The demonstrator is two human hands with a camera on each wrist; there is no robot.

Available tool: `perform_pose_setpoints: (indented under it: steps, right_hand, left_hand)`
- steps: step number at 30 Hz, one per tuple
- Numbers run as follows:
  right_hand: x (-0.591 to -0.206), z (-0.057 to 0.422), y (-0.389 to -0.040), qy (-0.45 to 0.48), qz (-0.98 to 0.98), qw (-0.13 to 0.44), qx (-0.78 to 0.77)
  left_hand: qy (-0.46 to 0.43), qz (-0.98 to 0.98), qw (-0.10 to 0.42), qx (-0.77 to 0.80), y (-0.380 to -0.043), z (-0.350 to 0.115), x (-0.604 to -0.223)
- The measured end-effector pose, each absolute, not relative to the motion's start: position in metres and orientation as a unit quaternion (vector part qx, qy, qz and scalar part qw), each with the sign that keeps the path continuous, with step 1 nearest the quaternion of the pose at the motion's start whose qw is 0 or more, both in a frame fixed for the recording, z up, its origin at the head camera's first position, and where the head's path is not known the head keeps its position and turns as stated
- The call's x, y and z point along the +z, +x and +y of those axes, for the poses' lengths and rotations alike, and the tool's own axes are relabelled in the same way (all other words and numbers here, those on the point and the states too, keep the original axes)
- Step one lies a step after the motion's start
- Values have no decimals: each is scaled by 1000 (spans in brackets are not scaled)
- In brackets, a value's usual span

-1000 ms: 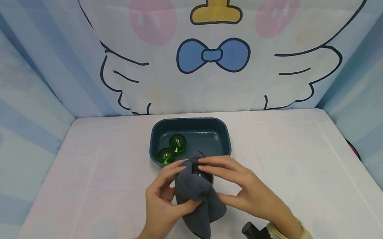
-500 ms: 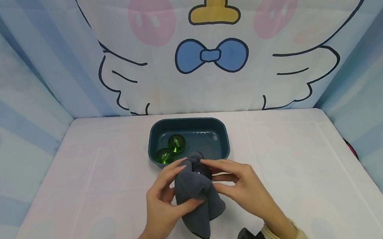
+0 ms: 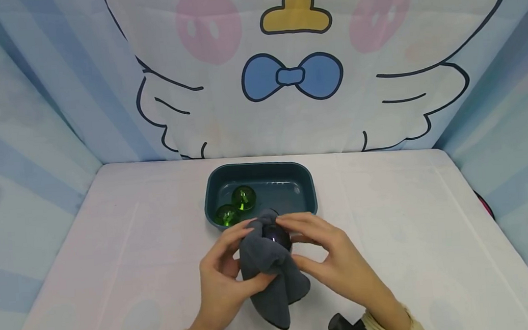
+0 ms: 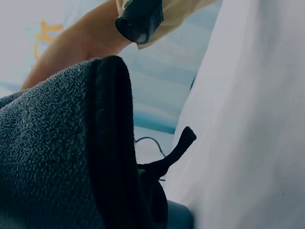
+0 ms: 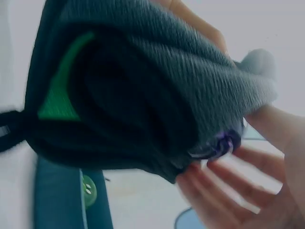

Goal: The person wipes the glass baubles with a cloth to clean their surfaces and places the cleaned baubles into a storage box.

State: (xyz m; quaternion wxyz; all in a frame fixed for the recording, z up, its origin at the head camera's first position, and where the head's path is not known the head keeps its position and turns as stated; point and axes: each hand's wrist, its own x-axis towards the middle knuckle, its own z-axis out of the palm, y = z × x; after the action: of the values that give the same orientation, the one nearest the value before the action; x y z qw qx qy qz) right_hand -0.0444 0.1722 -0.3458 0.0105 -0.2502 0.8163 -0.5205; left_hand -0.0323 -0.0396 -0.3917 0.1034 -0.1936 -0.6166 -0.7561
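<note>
My left hand (image 3: 223,278) grips a dark grey cloth (image 3: 258,255), its thumb across the front and its fingers behind. Tucked in the folds near the top is a dark, shiny glass ball (image 3: 278,236), which shows purple in the right wrist view. On the other side my right hand (image 3: 332,249) holds the ball and the cloth's edge between fingers and thumb. The cloth (image 5: 167,62) hangs in folds with a black border, a black loop (image 5: 12,129) and a green inner patch (image 5: 62,98). In the left wrist view the cloth (image 4: 47,143) hides the left fingers.
Just beyond the hands stands a dark teal tray (image 3: 308,182) with two clear green balls (image 3: 244,197) at its left side. Black camera mounts (image 3: 349,328) sit at the wrists. A white cloth covers the table (image 3: 388,238), and printed curtains (image 3: 27,125) enclose it.
The right fingers have shifted around the ball, drawing in and then lifting slightly at the top. More of the ball shows now. The left hand keeps its grip, and the green balls stay in place.
</note>
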Motion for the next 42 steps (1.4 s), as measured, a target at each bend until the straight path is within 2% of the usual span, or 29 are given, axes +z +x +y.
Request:
perform_pose_setpoints:
  steps: [8,15,18,23,27,33,39,42]
  right_hand:
    - [-348,177,-46,-365,803,-39,-470]
    - [-351,178,-48,-383,784,-82,-481]
    - [-351,179,-49,-353,778,-44,-518]
    - [-351,176,-48,-217,779,68,-584]
    - [-351,174,-47,-191,791,94,-574]
    - [-348,174,-45,-266,799,30,-538]
    - [-350,176,-48,-383,785,-70,-483]
    - [-351,176,-49,-419,771,-101,-469]
  left_hand:
    - [-174,-613,97,-765,-31,-39,-391]
    - [-185,-608,90,-767,-31,-39,-391]
    - [-195,-617,88,-757,-30,-39,-391]
    - [-210,-632,96,-740,-29,-38,-392]
    - [-199,-639,111,-735,-27,-39,-394]
    - [-191,-630,118,-744,-28,-39,-392]
    - [-161,-591,53,-789,-29,-38,-390]
    - [-157,-563,29,-811,-30,-37,-391]
